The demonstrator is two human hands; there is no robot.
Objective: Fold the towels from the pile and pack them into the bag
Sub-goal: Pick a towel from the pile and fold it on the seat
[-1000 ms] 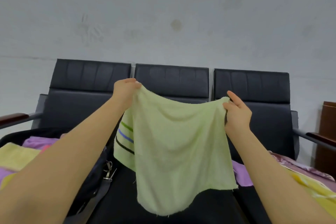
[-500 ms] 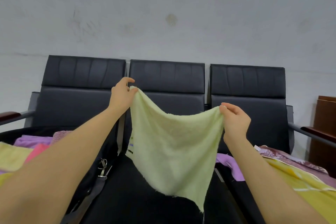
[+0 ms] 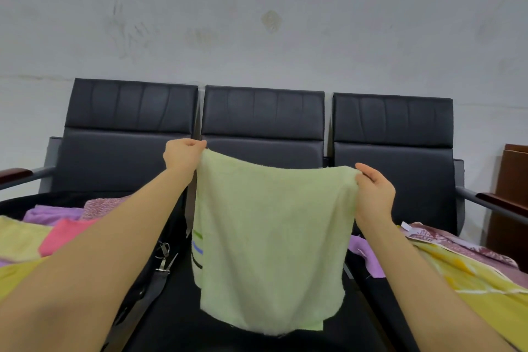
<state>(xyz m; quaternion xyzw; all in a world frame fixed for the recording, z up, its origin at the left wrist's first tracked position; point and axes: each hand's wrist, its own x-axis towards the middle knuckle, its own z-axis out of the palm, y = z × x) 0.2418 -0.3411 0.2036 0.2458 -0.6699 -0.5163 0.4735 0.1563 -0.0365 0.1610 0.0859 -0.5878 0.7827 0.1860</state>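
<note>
The left hand pinches the upper left corner of a pale green towel, fingers curled over the edge. The right hand pinches the upper right corner between thumb and fingertips, a little lower than the left. Between them the top edge runs nearly taut, dipping slightly toward the right. The towel hangs doubled in front of the middle seat of a black three-seat bench, its bottom edge just above the seat cushion. On its left side a back layer peeks out, showing green, blue and dark stripes.

To the left, on the left seat, a black bag lies open with a metal clip and strap at its near edge; purple, pink, patterned and yellow cloths are in and around it. To the right, on the right seat, lies the pile: a yellow towel on top, a maroon patterned one behind it, a purple one at its left edge. A brown wooden cabinet stands at far right. A grey, stained wall rises behind the bench.
</note>
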